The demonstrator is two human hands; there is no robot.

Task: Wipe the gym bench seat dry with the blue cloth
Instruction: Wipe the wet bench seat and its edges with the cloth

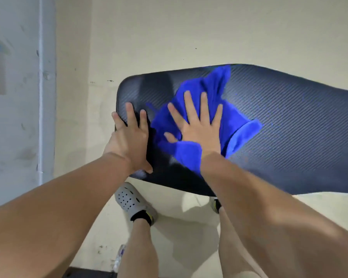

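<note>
I am looking down at the gym bench seat [279,125], a long black pad with thin slanted lines all over it. It runs from the middle of my view out to the right edge. The blue cloth [207,109] lies crumpled on the left part of the seat, with one corner near the far edge and another flap poking out to the right. My right hand [197,127] lies flat on top of the cloth. Its fingers [204,105] are spread wide and straight, pressing down on the cloth and not curled around it. My thumb points left across the blue folds. My left hand [129,141] rests on the left end of the seat, just beside the cloth. Its palm is down and its fingers are open, with two lying on the black top and one hooked over the end edge. It holds nothing but the seat itself. Both of my bare arms reach in from the bottom of the view. Under the seat I can see my legs on the pale floor [169,37]. My left foot wears a grey shoe [132,199] with little holes and a black sock. A plastic bottle [120,255] lies on the floor near my left leg.
</note>
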